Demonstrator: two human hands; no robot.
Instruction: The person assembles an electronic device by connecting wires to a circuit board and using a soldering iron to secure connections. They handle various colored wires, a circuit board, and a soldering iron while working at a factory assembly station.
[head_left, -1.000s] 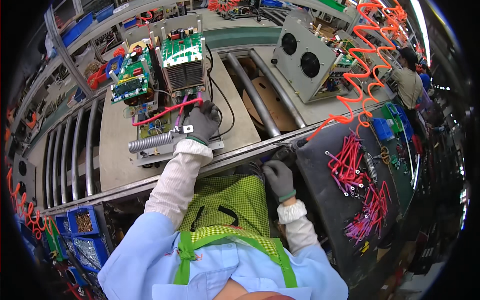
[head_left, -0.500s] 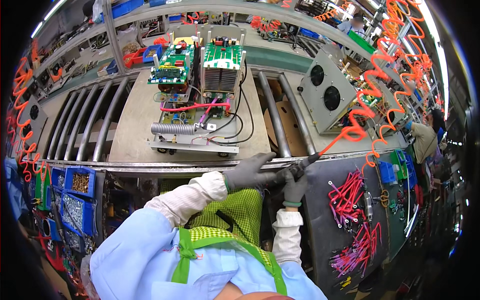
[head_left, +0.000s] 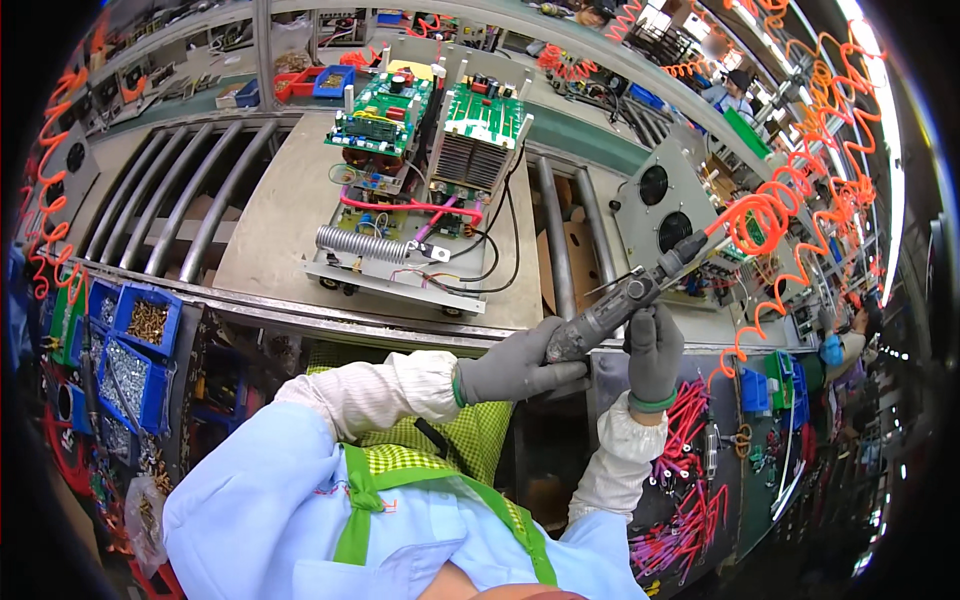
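Observation:
A dark grey hand-held air tool (head_left: 612, 312) slants in front of me, its upper end joined to an orange coiled hose (head_left: 752, 222). My left hand (head_left: 518, 366), in a grey glove, is closed round the tool's lower end. Also gloved, my right hand (head_left: 655, 352) is closed against the underside of its middle; its fingertips are partly hidden. Beyond the tool, on a flat board (head_left: 262, 232), stands an open chassis (head_left: 395, 288) with two green circuit boards (head_left: 484, 110), a metal coil (head_left: 360, 243) and a pink-red cable (head_left: 405, 206).
Metal rollers (head_left: 212, 215) flank the board. A grey housing with two fans (head_left: 640, 222) stands at the right. Red and purple cables (head_left: 685, 530) lie on the dark bench at lower right. Blue bins (head_left: 140, 385) of screws sit at the left. More orange hoses hang at the right.
The tool has come up and to the right, into fuller view, with both hands on it. The camera view has tilted, shifting the bench and chassis in the picture.

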